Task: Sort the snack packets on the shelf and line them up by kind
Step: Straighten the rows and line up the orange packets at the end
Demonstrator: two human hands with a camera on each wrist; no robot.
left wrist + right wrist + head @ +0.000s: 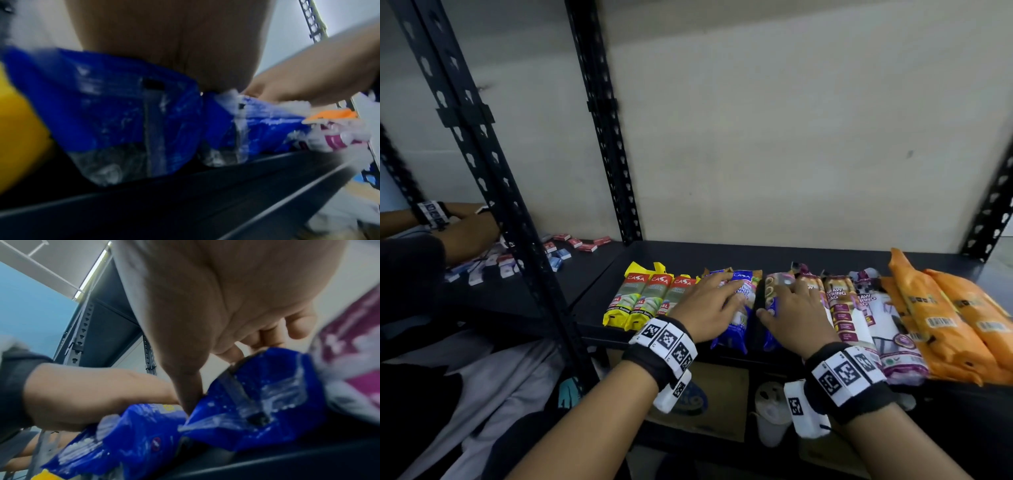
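Packets lie in a row on the black shelf (pixel 654 253): three yellow packets (pixel 633 301), two blue ones, purple-and-white packets (pixel 849 315), and orange packets (pixel 945 318). My left hand (pixel 719 294) rests flat with straight fingers on the left blue packet (pixel 729 337) (pixel 115 100). My right hand (pixel 787 305) grips the right blue packet (pixel 770 342) (pixel 257 402). Its thumb (pixel 189 394) digs into the gap between the two blue packets, and its fingers (pixel 267 334) curl over the packet's top. A dark gap separates the blue packets.
Black slotted uprights (pixel 500 205) stand left of the shelf. On the neighbouring shelf another person's arm (pixel 458 222) works among small red and blue boxes (pixel 571 245). A cardboard box (pixel 715 404) and a white container (pixel 770 414) sit below.
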